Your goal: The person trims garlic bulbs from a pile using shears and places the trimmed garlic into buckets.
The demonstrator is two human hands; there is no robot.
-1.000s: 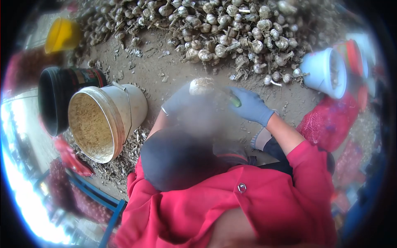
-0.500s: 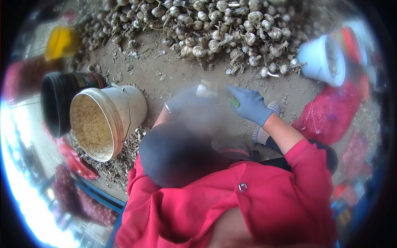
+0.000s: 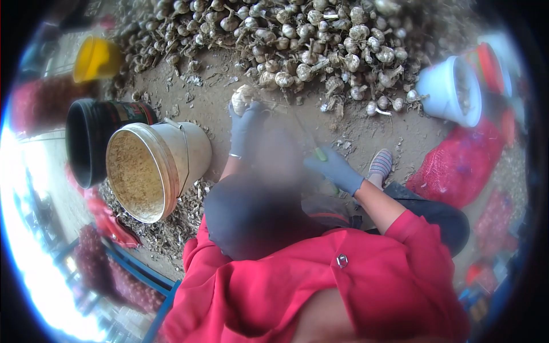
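Just below the heap of garlic (image 3: 297,43), my left hand (image 3: 245,128) in a grey glove grips a garlic bulb (image 3: 245,96). The bulb's stalk points to the right. My right hand (image 3: 337,170), also gloved, is closed around the green handle of a knife (image 3: 320,154). Its thin blade reaches up and left, apart from the bulb, and looks faint. A blurred patch over the middle of the view hides the space between my hands and part of my legs.
Left of me lies a white bucket (image 3: 197,151) tipped on its side, beside a black bucket (image 3: 80,143) and a yellow bucket (image 3: 97,60). At right stand a pale blue bucket (image 3: 446,88) and a red mesh sack (image 3: 457,163). Husks (image 3: 163,240) litter the ground.
My left hand has moved left, out of the blurred patch, with the garlic bulb now plainly visible. My right hand has shifted slightly left and down with the knife. The view has tilted a little.
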